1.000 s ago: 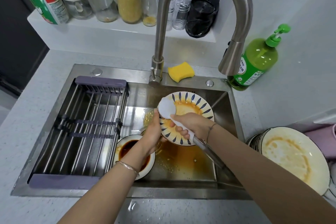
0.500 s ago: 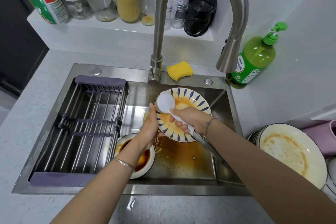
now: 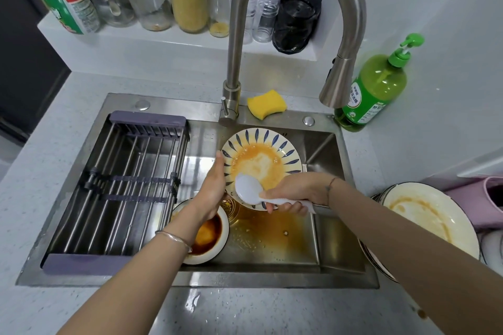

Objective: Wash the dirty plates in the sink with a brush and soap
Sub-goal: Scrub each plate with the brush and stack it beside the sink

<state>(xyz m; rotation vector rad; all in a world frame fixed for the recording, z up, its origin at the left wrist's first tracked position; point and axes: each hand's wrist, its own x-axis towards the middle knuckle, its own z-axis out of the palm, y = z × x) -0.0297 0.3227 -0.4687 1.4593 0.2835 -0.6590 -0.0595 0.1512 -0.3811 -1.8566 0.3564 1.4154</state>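
Worktop (image 3: 245, 313): it carries the sink and, at our right, a stack of soiled plates (image 3: 460, 228) not yet washed.
Sink (image 3: 245, 279): orange residue pools on its floor, and a drying rack (image 3: 122, 185) spans its left half.
Plate (image 3: 261, 155): we hold it tilted above the sink, with its face turned up and toward us and an orange film over the centre. We judge the main hazard to be slippage. The plate is supported at one rim only, so brush pressure on a greasy surface could lever it free.
Bowl (image 3: 202, 260): it sits in the sink beneath the left forearm and holds dark sauce. A dropped plate would likely strike it.
Left hand (image 3: 215, 185): it grasps the plate's left rim.
Right hand (image 3: 296, 190): its fingers are wrapped round the brush handle.
Brush (image 3: 249, 193): the head rests on the plate's near-left area. The long axis runs left to right, with the head pointing toward the left hand and the handle trailing right. Vigorous strokes could spatter residue onto the worktop.
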